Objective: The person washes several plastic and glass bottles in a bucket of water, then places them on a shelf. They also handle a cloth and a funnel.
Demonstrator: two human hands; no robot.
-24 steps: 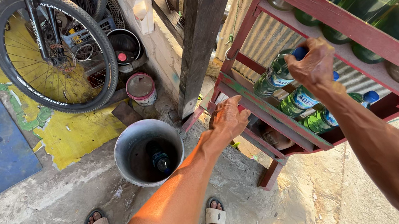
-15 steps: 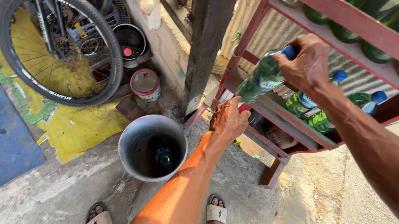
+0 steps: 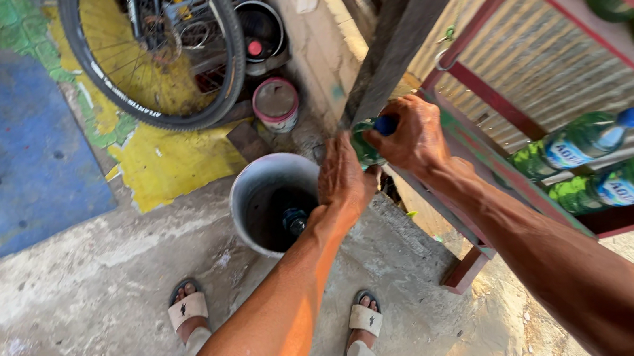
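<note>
My right hand (image 3: 413,137) grips a green plastic bottle (image 3: 364,147) by its neck, fingers around the blue cap. My left hand (image 3: 343,178) is wrapped around the bottle's body, just above the rim of a grey bucket (image 3: 248,180). Most of the bottle is hidden between the two hands. Inside the bucket lies another bottle (image 3: 294,221) with a dark cap. To the right, a red metal rack (image 3: 497,179) holds two green bottles with blue caps (image 3: 583,139) on its lower shelf.
A bicycle wheel (image 3: 154,52) leans at the back beside a small paint can (image 3: 275,103) and a round pot (image 3: 261,28). A dark wooden post (image 3: 402,20) stands beside the rack. My sandalled feet (image 3: 188,307) rest on rough concrete. Blue and yellow painted floor lies left.
My right hand has pulled the bottle off the rack and carried it left and down over the bucket. My left hand has closed on its body.
</note>
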